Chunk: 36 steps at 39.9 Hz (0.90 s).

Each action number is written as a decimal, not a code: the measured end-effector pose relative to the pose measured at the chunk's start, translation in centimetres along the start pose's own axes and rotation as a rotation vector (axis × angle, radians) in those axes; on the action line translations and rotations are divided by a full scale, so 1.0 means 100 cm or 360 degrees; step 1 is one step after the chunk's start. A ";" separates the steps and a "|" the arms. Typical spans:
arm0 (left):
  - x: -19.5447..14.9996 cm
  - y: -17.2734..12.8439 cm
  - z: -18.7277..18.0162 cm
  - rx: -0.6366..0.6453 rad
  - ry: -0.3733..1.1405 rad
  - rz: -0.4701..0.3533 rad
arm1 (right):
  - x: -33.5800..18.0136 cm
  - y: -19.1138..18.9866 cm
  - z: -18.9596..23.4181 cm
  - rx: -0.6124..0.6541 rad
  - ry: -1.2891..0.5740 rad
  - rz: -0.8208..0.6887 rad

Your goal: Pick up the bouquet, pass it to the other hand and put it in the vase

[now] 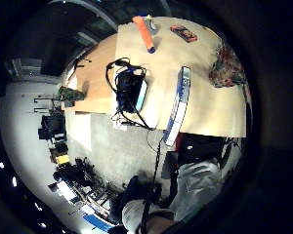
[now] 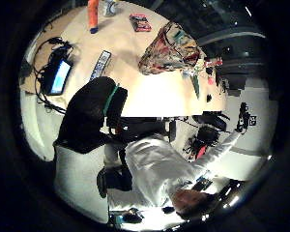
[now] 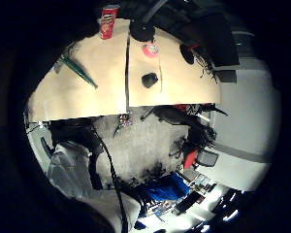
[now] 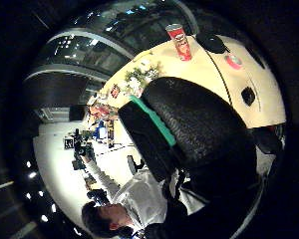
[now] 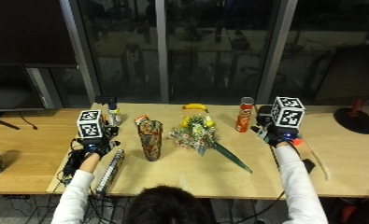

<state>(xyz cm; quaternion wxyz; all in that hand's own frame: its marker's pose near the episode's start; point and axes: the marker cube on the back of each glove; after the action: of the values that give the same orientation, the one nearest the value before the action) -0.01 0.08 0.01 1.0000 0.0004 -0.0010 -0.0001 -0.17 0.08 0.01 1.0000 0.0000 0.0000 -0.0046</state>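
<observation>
Not started yet. Bouquet (image 5: 199,136) lying mid-frame on table (image 5: 172,175), just right of vase (image 5: 150,139), stem trailing lower right. Right hand (image 5: 279,136) and left hand (image 5: 95,148) both well apart from it, holding nothing; finger pose can't tell. Best to grab stem w/ right, low down, leaving room for left.

light: dim, dark windows | table evenly lit | palm views: edges bent
</observation>
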 end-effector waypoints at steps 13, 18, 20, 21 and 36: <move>0.016 0.018 -0.021 0.0018 -0.0109 0.0006 | -0.005 0.002 0.006 -0.0005 -0.0073 -0.0110; 0.017 0.012 -0.024 0.0020 -0.0083 0.0005 | -0.006 -0.012 0.005 -0.0062 -0.0064 -0.0116; 0.017 0.010 -0.022 0.0012 -0.0086 0.0006 | -0.008 -0.015 0.001 -0.0082 -0.0051 -0.0113; 0.017 0.009 -0.021 0.0008 -0.0088 0.0010 | -0.008 -0.016 -0.001 -0.0086 -0.0047 -0.0105; 0.040 0.008 -0.021 0.0039 0.0011 0.0117 | -0.005 -0.051 -0.021 0.0021 -0.0063 0.0073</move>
<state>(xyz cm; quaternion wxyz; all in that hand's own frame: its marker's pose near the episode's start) 4.03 0.86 -2.12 0.9992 0.0125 0.0024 0.0367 -0.73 -4.99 -2.06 0.9996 0.0066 -0.0197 0.0183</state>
